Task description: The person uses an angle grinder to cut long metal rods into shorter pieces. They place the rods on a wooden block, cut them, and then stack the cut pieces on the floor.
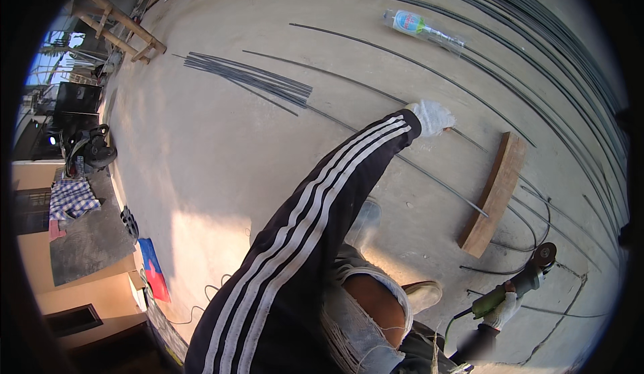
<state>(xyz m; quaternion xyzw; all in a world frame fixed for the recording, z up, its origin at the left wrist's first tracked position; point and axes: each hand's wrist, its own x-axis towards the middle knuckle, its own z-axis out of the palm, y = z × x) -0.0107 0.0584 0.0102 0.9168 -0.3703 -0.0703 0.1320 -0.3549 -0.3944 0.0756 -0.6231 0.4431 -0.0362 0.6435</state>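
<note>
My left hand [431, 118], in a white knit glove, reaches out across the floor. Its fingers are closed around a thin steel rod [349, 79], which shows on both sides of the glove. Low on the right, my right hand [504, 311], also gloved, grips a green angle grinder [492, 301] by its body. The grinder's round disc [545, 254] points up and away, apart from the rods. Between the hands lies a wooden block [494, 196]. Another rod [443, 185] passes under my left sleeve and ends at the block.
A bundle of short cut rods [248, 79] lies on the concrete left of my hand. Long rods [537, 32] run along the far right, with a plastic bottle [419, 25] beside them. A cable loops near the grinder. A wooden trestle [121, 25] stands far left.
</note>
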